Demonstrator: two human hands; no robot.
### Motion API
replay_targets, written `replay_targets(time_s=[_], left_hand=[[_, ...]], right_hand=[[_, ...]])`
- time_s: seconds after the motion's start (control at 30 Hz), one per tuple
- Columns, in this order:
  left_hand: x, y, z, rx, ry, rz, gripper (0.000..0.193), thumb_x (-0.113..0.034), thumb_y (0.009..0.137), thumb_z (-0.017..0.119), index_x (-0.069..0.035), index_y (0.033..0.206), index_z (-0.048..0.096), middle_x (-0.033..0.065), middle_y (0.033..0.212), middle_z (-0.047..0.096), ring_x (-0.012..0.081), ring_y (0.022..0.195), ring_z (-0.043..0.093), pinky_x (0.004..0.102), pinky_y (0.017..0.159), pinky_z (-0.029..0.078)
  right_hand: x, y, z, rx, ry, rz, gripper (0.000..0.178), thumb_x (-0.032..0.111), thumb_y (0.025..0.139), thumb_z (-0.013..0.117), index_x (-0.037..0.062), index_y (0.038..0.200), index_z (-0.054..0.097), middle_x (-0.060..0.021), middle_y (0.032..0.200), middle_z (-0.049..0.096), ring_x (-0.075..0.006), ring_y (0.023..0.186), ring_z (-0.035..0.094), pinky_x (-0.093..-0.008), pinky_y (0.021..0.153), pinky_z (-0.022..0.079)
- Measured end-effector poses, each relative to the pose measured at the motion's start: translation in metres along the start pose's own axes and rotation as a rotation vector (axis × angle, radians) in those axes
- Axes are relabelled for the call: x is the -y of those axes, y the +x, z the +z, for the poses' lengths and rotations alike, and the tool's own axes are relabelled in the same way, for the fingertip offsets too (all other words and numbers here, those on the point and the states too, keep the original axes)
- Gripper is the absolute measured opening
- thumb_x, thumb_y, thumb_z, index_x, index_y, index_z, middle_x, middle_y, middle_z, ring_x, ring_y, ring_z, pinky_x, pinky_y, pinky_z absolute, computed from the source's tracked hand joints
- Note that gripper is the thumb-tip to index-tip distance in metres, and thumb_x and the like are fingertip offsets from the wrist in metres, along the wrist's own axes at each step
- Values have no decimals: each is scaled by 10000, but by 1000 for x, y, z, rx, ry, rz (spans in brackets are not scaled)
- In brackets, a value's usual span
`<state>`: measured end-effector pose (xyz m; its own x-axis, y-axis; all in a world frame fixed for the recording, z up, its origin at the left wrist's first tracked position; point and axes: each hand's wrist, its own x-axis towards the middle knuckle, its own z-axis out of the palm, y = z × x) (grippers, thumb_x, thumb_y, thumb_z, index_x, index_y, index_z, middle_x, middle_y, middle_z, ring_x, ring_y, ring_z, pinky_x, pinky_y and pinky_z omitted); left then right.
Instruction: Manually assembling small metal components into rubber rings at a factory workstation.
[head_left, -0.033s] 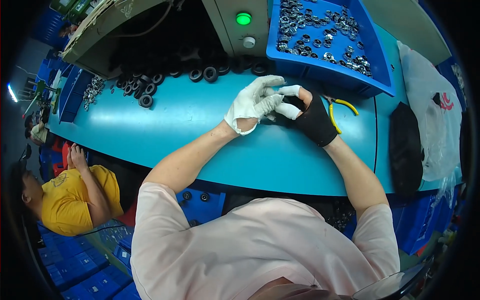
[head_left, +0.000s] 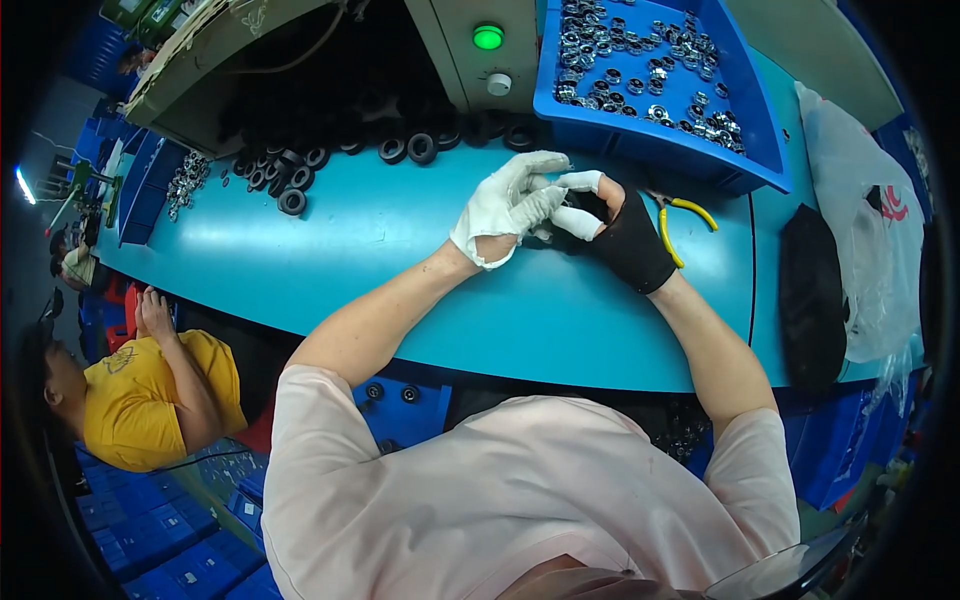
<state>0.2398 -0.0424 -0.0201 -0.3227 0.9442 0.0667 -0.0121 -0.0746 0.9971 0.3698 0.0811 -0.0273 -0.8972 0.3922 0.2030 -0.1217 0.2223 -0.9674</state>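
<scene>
My left hand [head_left: 505,205], in a white glove, and my right hand [head_left: 620,235], in a black glove with white fingertips, meet just above the teal table [head_left: 400,260]. The fingertips of both hands pinch together around a small dark part, which the fingers mostly hide. Right behind the hands stands a blue bin [head_left: 690,150] holding several small metal rings. Yellow-handled pliers [head_left: 688,212] lie on the table beside my right wrist.
Black rubber rings [head_left: 290,180] are scattered at the back left, under a grey machine with a green lit button [head_left: 487,37]. A white plastic bag [head_left: 860,230] and a black object [head_left: 810,290] lie at the right. A person in a yellow shirt [head_left: 140,390] sits lower left among blue crates.
</scene>
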Motion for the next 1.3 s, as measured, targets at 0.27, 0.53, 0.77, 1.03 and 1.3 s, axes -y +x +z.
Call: replay_targets(time_s=[0.27, 0.53, 0.77, 1.03, 1.3], left_hand=[[1, 1, -1, -2, -20, 13, 477, -118, 841, 648, -3, 1253, 437, 79, 952, 571, 108, 775, 555, 241, 682, 505], [-1, -5, 5, -112, 192, 50, 505, 7, 779, 634, -15, 1243, 436, 64, 877, 530, 120, 781, 550, 256, 712, 466], [-4, -3, 5, -115, 113, 21, 504, 5, 789, 633, -1, 1246, 421, 68, 894, 521, 108, 786, 543, 243, 696, 469], [-4, 3, -8, -10, -183, -92, 520, -189, 886, 598, 10, 1306, 365, 53, 861, 525, 99, 712, 539, 232, 627, 472], [1, 3, -8, -1, -319, -139, 557, -240, 876, 617, -3, 1311, 363, 44, 857, 524, 91, 697, 541, 226, 616, 479]], right_hand=[[1, 1, -9, 140, -21, 40, 386, 39, 803, 653, 21, 1166, 524, -62, 1054, 605, -123, 959, 582, -269, 852, 471], [17, -13, 12, -23, -234, 56, 380, 81, 766, 667, -37, 1104, 540, -195, 934, 637, -266, 845, 640, -347, 749, 498], [15, -15, 12, -111, -392, -97, 344, 63, 767, 649, -43, 1078, 549, -194, 893, 644, -280, 803, 653, -332, 707, 509], [3, 0, -4, 57, 216, 181, 291, 74, 794, 681, 19, 1059, 576, -58, 942, 647, -119, 857, 618, -262, 797, 495], [-1, 0, -2, 67, 289, 208, 288, 90, 789, 696, 33, 1046, 581, -50, 943, 641, -107, 833, 616, -256, 798, 497]])
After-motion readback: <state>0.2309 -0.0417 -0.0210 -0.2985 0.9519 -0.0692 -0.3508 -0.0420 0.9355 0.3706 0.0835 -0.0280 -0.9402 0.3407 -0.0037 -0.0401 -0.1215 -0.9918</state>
